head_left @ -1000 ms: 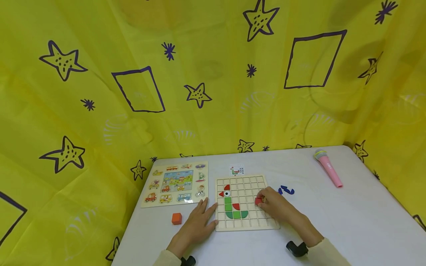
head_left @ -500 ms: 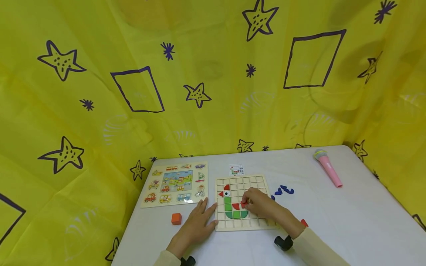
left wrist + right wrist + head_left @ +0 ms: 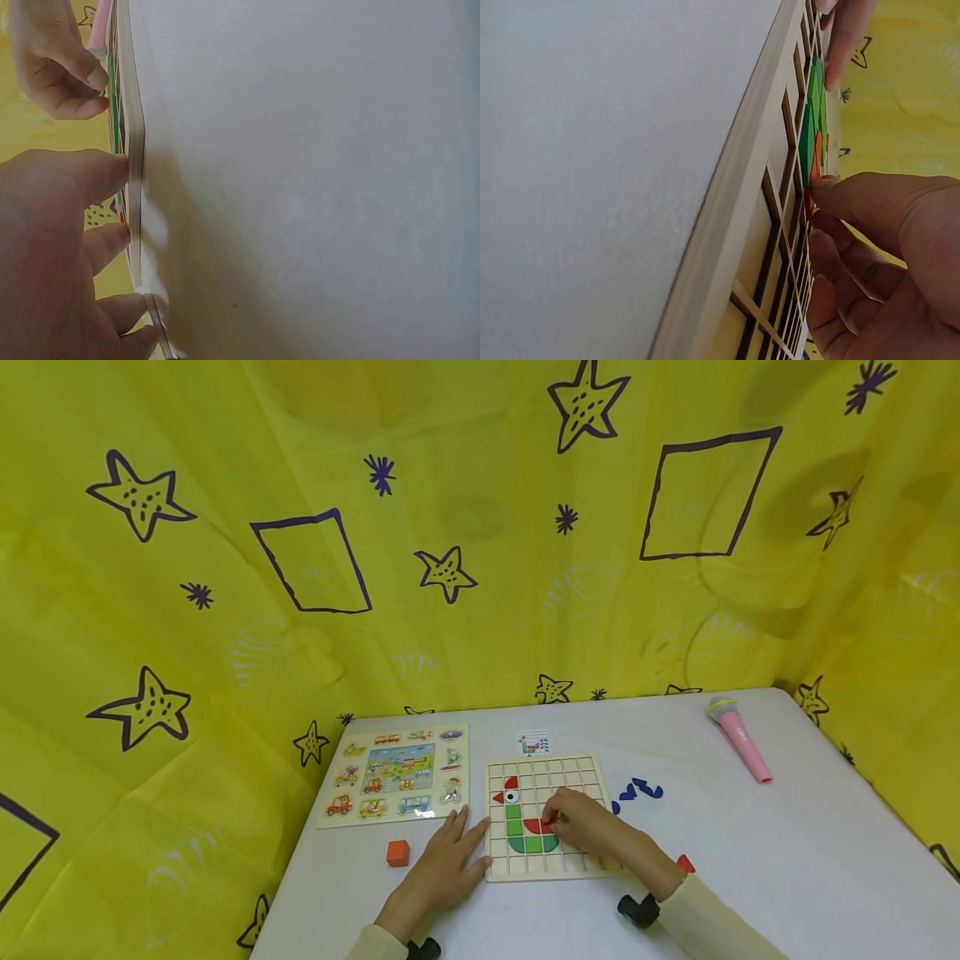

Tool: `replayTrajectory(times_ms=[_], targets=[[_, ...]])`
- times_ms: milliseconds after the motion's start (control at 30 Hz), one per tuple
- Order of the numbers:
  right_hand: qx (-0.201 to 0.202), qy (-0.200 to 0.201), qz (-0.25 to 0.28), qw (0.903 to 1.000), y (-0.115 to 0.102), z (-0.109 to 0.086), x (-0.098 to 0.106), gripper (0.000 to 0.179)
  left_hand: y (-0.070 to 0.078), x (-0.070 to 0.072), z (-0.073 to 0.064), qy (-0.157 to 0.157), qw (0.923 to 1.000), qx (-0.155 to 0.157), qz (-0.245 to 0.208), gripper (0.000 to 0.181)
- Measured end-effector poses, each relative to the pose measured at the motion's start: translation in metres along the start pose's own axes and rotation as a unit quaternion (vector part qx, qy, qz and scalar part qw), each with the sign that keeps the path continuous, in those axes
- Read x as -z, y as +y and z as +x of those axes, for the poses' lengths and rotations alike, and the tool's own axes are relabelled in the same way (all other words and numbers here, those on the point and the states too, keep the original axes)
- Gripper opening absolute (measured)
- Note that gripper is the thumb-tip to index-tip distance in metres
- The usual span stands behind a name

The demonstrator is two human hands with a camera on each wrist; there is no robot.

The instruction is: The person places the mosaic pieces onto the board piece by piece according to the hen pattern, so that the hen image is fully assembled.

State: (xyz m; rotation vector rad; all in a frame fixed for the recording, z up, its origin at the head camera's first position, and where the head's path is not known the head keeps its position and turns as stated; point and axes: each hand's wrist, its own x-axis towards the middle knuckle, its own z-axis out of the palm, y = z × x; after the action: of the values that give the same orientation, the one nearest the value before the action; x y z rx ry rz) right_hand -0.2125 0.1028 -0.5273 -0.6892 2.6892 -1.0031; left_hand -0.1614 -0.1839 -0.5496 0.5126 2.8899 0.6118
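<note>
On white surface with unreadably lettered microphone, is pinching red piece in right hand, touching board with outstretched left hand

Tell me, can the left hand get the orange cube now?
Probably yes: the orange cube lies near the left hand, with nothing between them. The hand would just need to leave the grid board.
</note>
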Motion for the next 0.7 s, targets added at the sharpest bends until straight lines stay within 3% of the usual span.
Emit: replayTrajectory(times_ms=[333, 700], targets=[[-0.040, 0.020, 0.010, 0.9990, 0.014, -0.020, 0.024, 0.014, -0.002, 0.000, 0.000, -0.006, 1.0000, 0.004, 0.005, 0.063], [-0.098, 0.039, 0.004, 0.9944, 0.043, -0.068, 0.074, 0.023, -0.002, -0.001, 0.000, -0.007, 1.0000, 0.004, 0.002, 0.063]])
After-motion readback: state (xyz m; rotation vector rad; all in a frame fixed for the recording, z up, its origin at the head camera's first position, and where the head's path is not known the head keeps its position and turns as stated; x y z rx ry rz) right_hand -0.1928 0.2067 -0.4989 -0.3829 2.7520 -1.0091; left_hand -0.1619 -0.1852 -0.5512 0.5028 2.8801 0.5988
